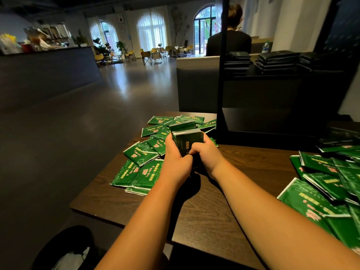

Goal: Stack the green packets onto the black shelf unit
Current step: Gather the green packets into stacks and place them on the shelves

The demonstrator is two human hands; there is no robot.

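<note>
- I've got both hands on one bundle of green packets (188, 140). My left hand (175, 152) wraps its left side and my right hand (206, 151) curls round the right side and bottom, so both are clamped on it. The bundle stands on end.
- The bundle is just in front of the black shelf unit (272, 90), by its front-left post and lower than the loaded shelf.
- That shelf holds stacked packets (276, 62) in neat dark piles, near the unit's back edge.
- A loose pile (148, 152) sprawls on the wooden table (243, 172) to the left of the shelf unit. A few packets lie right at the table's left edge.
- A second pile (331, 182) sits in front of the shelf unit toward its right side and runs out of view.
- Between the two piles there's a strip of wood grain in front of the unit, and that's where my forearms are.
- Left of the shelf unit, past the table edge, is a wide stretch of dark floor (78, 114).
- The packets have pink and yellow print inside a pale border, but I can't read any of it from here.
- Behind the shelf unit a person (229, 39) sits with their back to me, with a water bottle (265, 47) near them.
</note>
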